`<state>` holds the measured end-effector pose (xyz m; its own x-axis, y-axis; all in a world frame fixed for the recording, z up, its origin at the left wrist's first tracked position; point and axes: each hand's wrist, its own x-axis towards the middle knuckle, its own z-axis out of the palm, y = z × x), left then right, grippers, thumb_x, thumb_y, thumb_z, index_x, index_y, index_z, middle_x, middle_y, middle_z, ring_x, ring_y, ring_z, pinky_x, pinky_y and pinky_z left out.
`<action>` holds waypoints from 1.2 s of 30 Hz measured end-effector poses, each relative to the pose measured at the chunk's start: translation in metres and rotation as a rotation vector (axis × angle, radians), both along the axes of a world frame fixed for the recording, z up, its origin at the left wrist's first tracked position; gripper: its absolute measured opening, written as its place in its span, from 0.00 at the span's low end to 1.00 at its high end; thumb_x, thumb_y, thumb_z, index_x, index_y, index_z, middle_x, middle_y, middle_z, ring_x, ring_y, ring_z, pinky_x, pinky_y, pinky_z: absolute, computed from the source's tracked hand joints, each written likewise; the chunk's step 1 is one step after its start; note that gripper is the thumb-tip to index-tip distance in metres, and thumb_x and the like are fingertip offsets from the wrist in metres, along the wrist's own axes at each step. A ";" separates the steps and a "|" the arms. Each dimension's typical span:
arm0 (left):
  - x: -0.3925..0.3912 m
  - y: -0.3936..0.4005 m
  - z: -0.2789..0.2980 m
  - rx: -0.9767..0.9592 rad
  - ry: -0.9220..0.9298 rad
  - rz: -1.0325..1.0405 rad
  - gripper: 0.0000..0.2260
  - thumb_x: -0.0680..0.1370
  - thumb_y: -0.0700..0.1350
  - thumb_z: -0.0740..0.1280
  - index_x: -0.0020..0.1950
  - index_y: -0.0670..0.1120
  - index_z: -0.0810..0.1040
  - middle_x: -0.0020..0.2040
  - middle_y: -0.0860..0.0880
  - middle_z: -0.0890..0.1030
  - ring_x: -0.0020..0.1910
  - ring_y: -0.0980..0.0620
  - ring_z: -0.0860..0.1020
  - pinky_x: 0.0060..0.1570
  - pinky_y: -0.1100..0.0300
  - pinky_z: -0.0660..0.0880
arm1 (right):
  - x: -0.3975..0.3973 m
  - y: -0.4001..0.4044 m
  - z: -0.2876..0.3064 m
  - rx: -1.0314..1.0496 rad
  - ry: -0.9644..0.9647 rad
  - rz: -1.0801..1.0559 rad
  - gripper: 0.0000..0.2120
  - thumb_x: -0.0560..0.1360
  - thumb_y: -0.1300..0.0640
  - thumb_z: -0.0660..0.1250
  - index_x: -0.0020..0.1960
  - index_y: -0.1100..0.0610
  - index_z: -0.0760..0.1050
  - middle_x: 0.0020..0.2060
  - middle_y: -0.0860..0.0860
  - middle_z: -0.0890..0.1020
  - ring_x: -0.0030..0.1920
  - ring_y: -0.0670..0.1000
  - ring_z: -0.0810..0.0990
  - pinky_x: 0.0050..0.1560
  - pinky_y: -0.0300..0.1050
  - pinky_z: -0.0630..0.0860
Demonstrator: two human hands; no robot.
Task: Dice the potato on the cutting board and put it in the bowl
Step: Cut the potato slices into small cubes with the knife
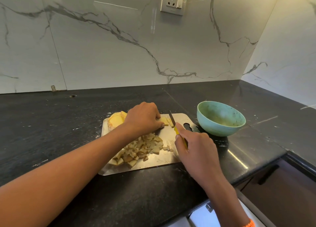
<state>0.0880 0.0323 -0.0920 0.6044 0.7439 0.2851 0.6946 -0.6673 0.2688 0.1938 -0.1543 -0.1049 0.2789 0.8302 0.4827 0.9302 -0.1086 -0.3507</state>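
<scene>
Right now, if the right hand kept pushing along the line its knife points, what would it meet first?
Probably the pale potato strips under the left hand: the yellow-handled knife in the right hand already sits at them. Beyond lies bare steel cutting board; depth is uncertain.

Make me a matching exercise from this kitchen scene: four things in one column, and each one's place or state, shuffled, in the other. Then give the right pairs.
Things:
1. knife
2. bowl
3. diced potato pile
4. potato slices

Places or states:
A. stacked at the far left corner of the cutting board
B. on the counter, right of the board, no potato in it
C. held in the right hand, blade down at the strips that the left hand steadies
D. heaped on the near half of the board

Pairs: 1-C, 2-B, 3-D, 4-A
</scene>
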 end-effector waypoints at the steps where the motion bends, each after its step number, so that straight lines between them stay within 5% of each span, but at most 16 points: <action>1: 0.000 -0.001 -0.002 0.008 -0.015 0.011 0.14 0.76 0.59 0.75 0.53 0.50 0.89 0.51 0.55 0.87 0.44 0.54 0.82 0.43 0.55 0.83 | 0.000 0.006 0.001 -0.019 -0.021 -0.001 0.21 0.84 0.50 0.60 0.76 0.45 0.71 0.36 0.45 0.83 0.38 0.48 0.78 0.39 0.50 0.75; 3: -0.001 -0.002 -0.009 0.025 -0.047 0.024 0.12 0.77 0.60 0.75 0.48 0.52 0.88 0.49 0.53 0.88 0.43 0.54 0.83 0.42 0.55 0.83 | -0.003 0.016 0.001 -0.060 -0.066 0.007 0.21 0.84 0.50 0.58 0.76 0.46 0.71 0.42 0.46 0.84 0.40 0.48 0.78 0.38 0.48 0.72; 7: -0.004 -0.002 -0.014 0.025 -0.098 0.004 0.14 0.78 0.60 0.74 0.55 0.51 0.88 0.45 0.56 0.85 0.41 0.56 0.80 0.38 0.60 0.79 | -0.004 0.021 0.002 -0.107 -0.075 0.013 0.21 0.85 0.49 0.57 0.77 0.46 0.70 0.47 0.45 0.86 0.42 0.46 0.76 0.39 0.45 0.71; 11: -0.004 -0.002 -0.015 0.035 -0.106 0.018 0.13 0.77 0.59 0.74 0.50 0.51 0.89 0.42 0.55 0.85 0.40 0.56 0.81 0.38 0.58 0.82 | -0.004 0.021 0.001 -0.156 -0.087 0.014 0.21 0.85 0.49 0.56 0.77 0.45 0.69 0.46 0.46 0.85 0.44 0.48 0.79 0.42 0.50 0.77; 23: 0.000 -0.009 -0.015 0.046 -0.102 0.097 0.14 0.76 0.59 0.72 0.42 0.50 0.88 0.37 0.54 0.86 0.34 0.56 0.81 0.36 0.54 0.84 | -0.003 0.023 0.000 -0.209 -0.084 0.019 0.21 0.83 0.48 0.55 0.75 0.46 0.72 0.43 0.47 0.82 0.43 0.51 0.79 0.45 0.53 0.77; 27: 0.000 -0.010 -0.015 0.050 -0.111 0.081 0.14 0.77 0.59 0.72 0.44 0.50 0.88 0.39 0.54 0.86 0.36 0.56 0.81 0.38 0.55 0.84 | -0.003 0.004 -0.002 -0.180 -0.057 0.066 0.23 0.84 0.49 0.57 0.79 0.44 0.65 0.39 0.45 0.81 0.40 0.46 0.77 0.47 0.51 0.78; 36: -0.001 -0.015 -0.014 0.083 -0.114 0.086 0.17 0.78 0.62 0.72 0.49 0.48 0.87 0.43 0.55 0.80 0.40 0.56 0.78 0.41 0.56 0.82 | -0.001 -0.026 -0.005 -0.117 -0.024 0.062 0.22 0.84 0.48 0.58 0.78 0.43 0.68 0.37 0.42 0.78 0.40 0.46 0.74 0.42 0.46 0.72</action>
<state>0.0867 0.0178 -0.1061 0.5000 0.7626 0.4104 0.7182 -0.6300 0.2956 0.1928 -0.1803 -0.1100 0.2150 0.8965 0.3873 0.9444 -0.0898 -0.3164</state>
